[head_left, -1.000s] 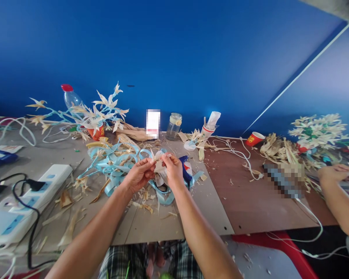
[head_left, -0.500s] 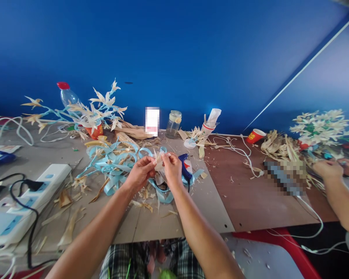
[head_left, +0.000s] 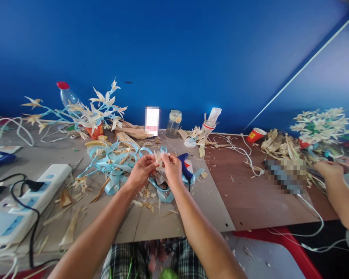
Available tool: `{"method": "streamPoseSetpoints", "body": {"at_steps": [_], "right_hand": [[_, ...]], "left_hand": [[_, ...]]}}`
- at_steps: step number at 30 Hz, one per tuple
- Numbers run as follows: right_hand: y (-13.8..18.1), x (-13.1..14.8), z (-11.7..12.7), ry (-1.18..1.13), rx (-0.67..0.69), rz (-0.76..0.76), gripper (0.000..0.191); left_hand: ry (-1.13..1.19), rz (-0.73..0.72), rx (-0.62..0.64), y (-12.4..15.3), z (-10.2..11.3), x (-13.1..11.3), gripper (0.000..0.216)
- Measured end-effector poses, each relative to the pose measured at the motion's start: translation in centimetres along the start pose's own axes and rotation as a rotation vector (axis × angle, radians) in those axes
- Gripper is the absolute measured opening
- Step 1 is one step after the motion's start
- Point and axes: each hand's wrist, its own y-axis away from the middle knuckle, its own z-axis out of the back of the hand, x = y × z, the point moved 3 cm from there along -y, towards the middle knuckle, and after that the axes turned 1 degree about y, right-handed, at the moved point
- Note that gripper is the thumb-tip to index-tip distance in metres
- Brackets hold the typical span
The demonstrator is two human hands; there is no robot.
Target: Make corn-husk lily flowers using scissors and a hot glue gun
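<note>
Between my hands, above the middle of the table, is a pale piece of dried corn husk (head_left: 158, 157) with pointed tips. My left hand (head_left: 145, 169) pinches it from the left, fingers closed. From the right, my right hand (head_left: 171, 166) grips it between thumb and fingertips. A tangle of light blue ribbon (head_left: 112, 164) lies left of and beneath my hands. Right beside my right hand is a blue glue gun (head_left: 186, 167), its cord running down. Husk scraps (head_left: 145, 205) litter the tabletop below my wrists.
A white power strip (head_left: 43, 197) with black plugs lies at left. Husk flowers (head_left: 100, 106) stand in a red cup behind the ribbon. A glass jar (head_left: 173, 124) and a tipped red cup (head_left: 256, 135) sit farther back. Another person's hands (head_left: 330, 170) work at far right.
My hands stay almost in place, and the husk between the fingertips has turned slightly. At far right the other person's hands have shifted a little.
</note>
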Motion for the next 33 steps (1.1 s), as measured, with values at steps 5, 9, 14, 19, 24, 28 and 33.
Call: {"method": "streamPoseSetpoints", "body": {"at_steps": [5, 9, 14, 19, 24, 28, 33], "right_hand": [[0.20, 0.05, -0.18, -0.063, 0.015, -0.054, 0.032], [0.24, 0.11, -0.14, -0.078, 0.021, -0.066, 0.031], [0.36, 0.77, 0.00, -0.083, 0.014, -0.075, 0.031], [0.39, 0.77, -0.09, -0.148, 0.008, -0.121, 0.031], [0.35, 0.51, -0.31, -0.183, 0.033, -0.127, 0.030], [0.25, 0.53, -0.20, -0.161, 0.022, -0.096, 0.031], [0.23, 0.63, -0.02, -0.062, 0.000, -0.054, 0.031]], "left_hand": [[-0.020, 0.120, 0.061, -0.09, 0.24, 0.59, 0.028], [0.033, 0.147, 0.084, 0.04, 0.20, 0.50, 0.023], [0.182, 0.201, 0.090, 0.11, 0.43, 0.37, 0.018], [0.252, 0.230, 0.121, 0.05, 0.92, 0.35, 0.010], [0.266, 0.206, 0.142, 0.14, 0.78, 0.09, 0.010], [0.233, 0.195, 0.164, 0.25, 0.32, 0.03, 0.013], [0.242, 0.177, 0.137, 0.26, 0.10, -0.09, 0.016]]}}
